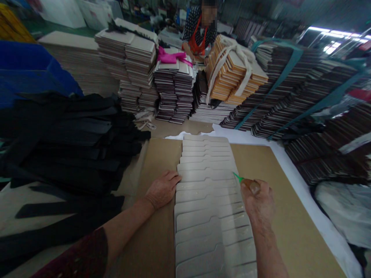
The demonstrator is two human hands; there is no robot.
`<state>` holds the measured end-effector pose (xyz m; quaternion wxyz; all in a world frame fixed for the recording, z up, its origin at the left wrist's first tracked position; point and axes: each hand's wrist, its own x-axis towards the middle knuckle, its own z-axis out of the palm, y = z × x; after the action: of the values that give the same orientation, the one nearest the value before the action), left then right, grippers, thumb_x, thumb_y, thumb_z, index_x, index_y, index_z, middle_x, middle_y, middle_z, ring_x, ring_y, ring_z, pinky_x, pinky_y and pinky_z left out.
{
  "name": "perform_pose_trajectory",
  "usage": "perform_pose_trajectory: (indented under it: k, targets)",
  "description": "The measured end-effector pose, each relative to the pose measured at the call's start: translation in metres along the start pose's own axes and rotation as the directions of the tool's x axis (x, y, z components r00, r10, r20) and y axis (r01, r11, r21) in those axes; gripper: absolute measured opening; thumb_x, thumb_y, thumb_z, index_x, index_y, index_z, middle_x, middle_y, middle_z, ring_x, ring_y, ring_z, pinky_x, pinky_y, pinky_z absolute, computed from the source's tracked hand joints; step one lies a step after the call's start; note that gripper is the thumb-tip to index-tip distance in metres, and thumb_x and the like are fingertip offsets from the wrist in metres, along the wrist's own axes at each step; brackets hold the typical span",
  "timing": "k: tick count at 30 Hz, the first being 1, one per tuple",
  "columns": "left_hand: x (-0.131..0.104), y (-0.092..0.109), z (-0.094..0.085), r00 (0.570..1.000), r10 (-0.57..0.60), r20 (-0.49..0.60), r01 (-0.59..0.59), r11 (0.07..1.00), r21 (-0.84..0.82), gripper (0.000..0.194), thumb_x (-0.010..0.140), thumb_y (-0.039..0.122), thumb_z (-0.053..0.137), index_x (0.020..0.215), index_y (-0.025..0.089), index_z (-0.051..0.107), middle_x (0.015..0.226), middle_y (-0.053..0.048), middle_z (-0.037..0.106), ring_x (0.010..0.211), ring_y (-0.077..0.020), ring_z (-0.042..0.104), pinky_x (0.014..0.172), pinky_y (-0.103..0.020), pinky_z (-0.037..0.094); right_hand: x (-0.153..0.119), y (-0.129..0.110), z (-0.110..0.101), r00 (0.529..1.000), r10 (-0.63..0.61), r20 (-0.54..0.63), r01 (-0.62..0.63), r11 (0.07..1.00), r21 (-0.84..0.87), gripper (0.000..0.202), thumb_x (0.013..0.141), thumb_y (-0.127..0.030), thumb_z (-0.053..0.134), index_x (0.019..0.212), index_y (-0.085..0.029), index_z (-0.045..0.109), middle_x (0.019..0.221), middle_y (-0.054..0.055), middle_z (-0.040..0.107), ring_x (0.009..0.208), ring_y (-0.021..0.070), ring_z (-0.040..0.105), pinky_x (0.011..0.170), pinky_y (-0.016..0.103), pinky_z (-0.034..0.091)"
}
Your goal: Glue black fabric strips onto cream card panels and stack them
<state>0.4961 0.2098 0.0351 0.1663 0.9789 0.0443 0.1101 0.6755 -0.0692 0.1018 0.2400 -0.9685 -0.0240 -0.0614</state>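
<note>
A column of overlapping pale card pieces (203,175) runs away from me down the middle of a brown board (162,154). Wet, shiny streaks show on several pieces, mostly toward their right side. My left hand (164,188) rests at the column's left edge, fingers stretched out, fingertips touching the cards and holding nothing. On the right side, my right hand (259,200) is closed around a small brownish glue bottle (251,186) with a green nozzle. The nozzle tip points left, at the right end of one card; whether it touches is too small to tell.
Black strips (72,135) are heaped on the left, beside a blue bin (31,73). Stacked boards (174,88) line the far side, with a pink cloth (171,56) on top. Strapped stacks (278,85) stand at right. A co-worker in an orange apron (199,40) is beyond.
</note>
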Motion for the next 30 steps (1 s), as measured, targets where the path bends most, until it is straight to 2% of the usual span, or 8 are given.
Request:
perform_pose_trajectory:
  k: [4, 11, 15, 21, 30]
  targets:
    - [0.0, 0.0, 0.0, 1.0, -0.001, -0.006, 0.001, 1.0, 0.0, 0.034, 0.087, 0.009, 0.05, 0.117, 0.018, 0.063, 0.112, -0.008, 0.063, 0.104, -0.0222, 0.054, 0.098, -0.038, 0.05, 0.005, 0.009, 0.002, 0.999, 0.005, -0.031, -0.005, 1.0, 0.03, 0.047, 0.078, -0.056, 0.06, 0.114, -0.026, 0.058, 0.102, 0.007, 0.055, 0.082, 0.0234, 0.05, 0.08, 0.045, 0.045]
    - [0.0, 0.0, 0.0, 1.0, -0.005, 0.001, 0.005, 1.0, -0.001, 0.031, 0.088, 0.009, 0.05, 0.115, 0.018, 0.063, 0.111, -0.007, 0.062, 0.103, -0.0229, 0.053, 0.099, -0.038, 0.049, -0.008, 0.006, 0.006, 0.998, -0.044, 0.042, 0.035, 0.981, 0.189, 0.05, 0.073, -0.056, 0.063, 0.111, -0.023, 0.061, 0.102, 0.005, 0.059, 0.085, 0.0217, 0.055, 0.081, 0.04, 0.045]
    - [0.0, 0.001, 0.0, 1.0, -0.011, 0.022, 0.011, 1.0, -0.004, 0.031, 0.089, 0.01, 0.051, 0.116, 0.017, 0.062, 0.113, -0.007, 0.061, 0.103, -0.0227, 0.052, 0.1, -0.038, 0.048, -0.015, 0.0, 0.008, 0.995, -0.064, 0.075, 0.042, 0.963, 0.265, 0.052, 0.072, -0.056, 0.066, 0.111, -0.021, 0.061, 0.104, 0.006, 0.062, 0.089, 0.0236, 0.057, 0.081, 0.041, 0.046]
    - [0.0, 0.003, -0.003, 0.999, -0.022, 0.046, 0.023, 1.0, -0.011, 0.029, 0.09, 0.011, 0.05, 0.116, 0.018, 0.061, 0.111, -0.006, 0.061, 0.101, -0.0222, 0.052, 0.097, -0.036, 0.048, -0.016, -0.013, 0.007, 0.992, -0.066, 0.109, 0.035, 0.964, 0.264, 0.052, 0.071, -0.055, 0.068, 0.11, -0.021, 0.063, 0.1, 0.006, 0.064, 0.086, 0.0252, 0.058, 0.08, 0.048, 0.048]
    - [0.0, 0.003, -0.004, 0.998, -0.025, 0.065, 0.026, 1.0, -0.016, 0.028, 0.09, 0.012, 0.051, 0.115, 0.018, 0.061, 0.111, -0.006, 0.061, 0.103, -0.0222, 0.052, 0.099, -0.036, 0.047, -0.024, -0.03, 0.007, 0.98, -0.099, 0.175, 0.049, 0.963, 0.267, 0.05, 0.073, -0.053, 0.066, 0.111, -0.022, 0.062, 0.1, 0.006, 0.064, 0.087, 0.0251, 0.059, 0.082, 0.046, 0.047]
